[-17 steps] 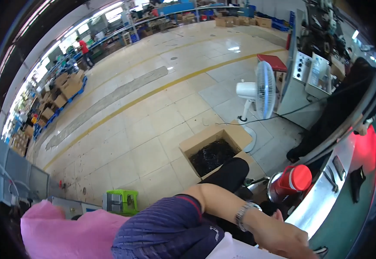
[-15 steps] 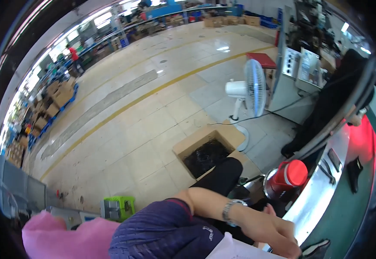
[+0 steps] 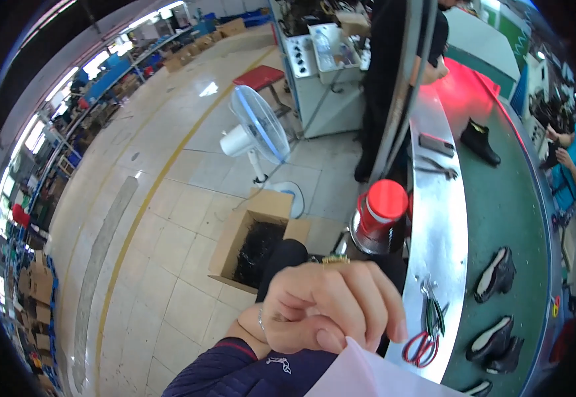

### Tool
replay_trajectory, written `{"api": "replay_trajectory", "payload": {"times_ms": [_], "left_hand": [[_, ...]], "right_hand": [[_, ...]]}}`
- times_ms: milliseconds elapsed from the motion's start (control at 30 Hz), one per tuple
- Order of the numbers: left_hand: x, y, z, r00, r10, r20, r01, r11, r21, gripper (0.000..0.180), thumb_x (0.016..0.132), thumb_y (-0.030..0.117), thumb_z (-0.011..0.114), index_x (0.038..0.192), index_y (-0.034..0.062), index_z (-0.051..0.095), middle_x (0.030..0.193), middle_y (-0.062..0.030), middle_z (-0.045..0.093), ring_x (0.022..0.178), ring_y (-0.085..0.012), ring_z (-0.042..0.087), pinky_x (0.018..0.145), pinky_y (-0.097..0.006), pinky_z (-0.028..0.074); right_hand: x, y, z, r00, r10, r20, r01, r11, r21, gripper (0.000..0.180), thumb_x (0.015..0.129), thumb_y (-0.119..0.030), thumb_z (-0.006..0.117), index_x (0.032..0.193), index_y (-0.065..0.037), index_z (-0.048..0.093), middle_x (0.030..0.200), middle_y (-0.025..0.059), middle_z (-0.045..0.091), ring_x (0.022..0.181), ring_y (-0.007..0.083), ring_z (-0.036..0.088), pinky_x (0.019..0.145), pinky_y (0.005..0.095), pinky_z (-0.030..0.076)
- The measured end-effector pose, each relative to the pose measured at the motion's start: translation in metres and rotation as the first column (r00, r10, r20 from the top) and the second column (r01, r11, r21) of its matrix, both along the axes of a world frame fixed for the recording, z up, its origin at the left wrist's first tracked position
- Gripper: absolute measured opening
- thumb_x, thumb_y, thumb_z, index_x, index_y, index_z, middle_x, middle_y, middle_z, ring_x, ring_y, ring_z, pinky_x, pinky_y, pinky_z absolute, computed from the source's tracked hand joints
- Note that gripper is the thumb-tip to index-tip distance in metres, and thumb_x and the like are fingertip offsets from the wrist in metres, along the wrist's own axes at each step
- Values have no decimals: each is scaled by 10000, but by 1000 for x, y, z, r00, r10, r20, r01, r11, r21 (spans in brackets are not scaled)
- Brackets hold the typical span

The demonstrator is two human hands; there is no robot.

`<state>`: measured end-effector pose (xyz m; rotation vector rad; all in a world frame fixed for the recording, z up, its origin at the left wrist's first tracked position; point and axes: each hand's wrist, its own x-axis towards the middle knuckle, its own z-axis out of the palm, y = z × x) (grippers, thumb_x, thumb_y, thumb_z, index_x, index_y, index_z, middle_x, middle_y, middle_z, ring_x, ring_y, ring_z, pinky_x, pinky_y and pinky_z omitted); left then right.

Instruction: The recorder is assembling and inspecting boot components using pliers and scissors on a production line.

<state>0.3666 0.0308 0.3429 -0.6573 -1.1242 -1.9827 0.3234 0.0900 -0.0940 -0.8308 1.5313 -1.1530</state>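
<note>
A hand (image 3: 328, 308) fills the lower middle of the view, raised close to the camera, its forearm in a dark navy sleeve (image 3: 248, 370) with a thin bracelet at the wrist. Which of the person's hands it is cannot be told, and no second hand shows. The fingers (image 3: 367, 298) are curled down, tips touching the top edge of a pale pink sheet (image 3: 367, 377) that rises from the bottom edge — the thumb lies against the sheet, so it looks pinched between thumb and fingers, though the grip itself is partly hidden.

Just right of the hand, red-handled scissors (image 3: 420, 344) lie on the steel edge of the workbench (image 3: 440, 251) beside a small green-handled tool. On the green belt (image 3: 520, 218) past them sit several black shoes (image 3: 496, 271), well apart from a black boot (image 3: 480, 142) farther up.

Behind the hand, a red-lidded can (image 3: 377, 215) stands beside the bench, and an open cardboard box (image 3: 255, 241) of black material rests on the tiled floor. Farther off — a standing fan (image 3: 255, 129), a red stool (image 3: 258, 76) and a person in black at the bench.
</note>
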Motion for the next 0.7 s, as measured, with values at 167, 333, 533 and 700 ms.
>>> {"api": "replay_trajectory", "payload": {"times_ms": [167,333,533,700], "left_hand": [[-22,0,8,990,114,-85,-122,989,-86,158,975,142,515,893,14,557,887,-150,594,837,-342,605,749,-417,530],[-47,4,-53,934,1,357,86,970,-227,342,1021,218,458,1245,-33,522,1187,-162,547,1112,-229,568,977,-371,442],[-7,31,-310,376,802,465,126,453,-883,290,874,257,630,1093,66,643,1093,-124,644,1055,-337,578,941,-431,449],[24,27,-355,218,904,367,62,363,-930,249,821,217,645,972,19,660,903,-175,663,904,-349,621,910,-485,402]], "right_hand": [[147,-63,-14,908,-200,367,167,979,119,224,923,-136,607,1105,-9,643,1036,78,646,943,158,608,843,309,487],[73,-71,-60,782,-145,607,211,977,-39,255,912,-147,653,1129,-15,630,966,39,648,884,136,610,777,264,494],[41,1,-79,645,-163,747,436,881,-185,289,904,-263,616,1091,-44,616,954,57,630,879,175,592,793,317,480],[77,-26,-128,806,-308,505,534,747,-396,453,886,-493,463,1008,-73,582,1015,118,590,995,249,562,886,410,448]]}}
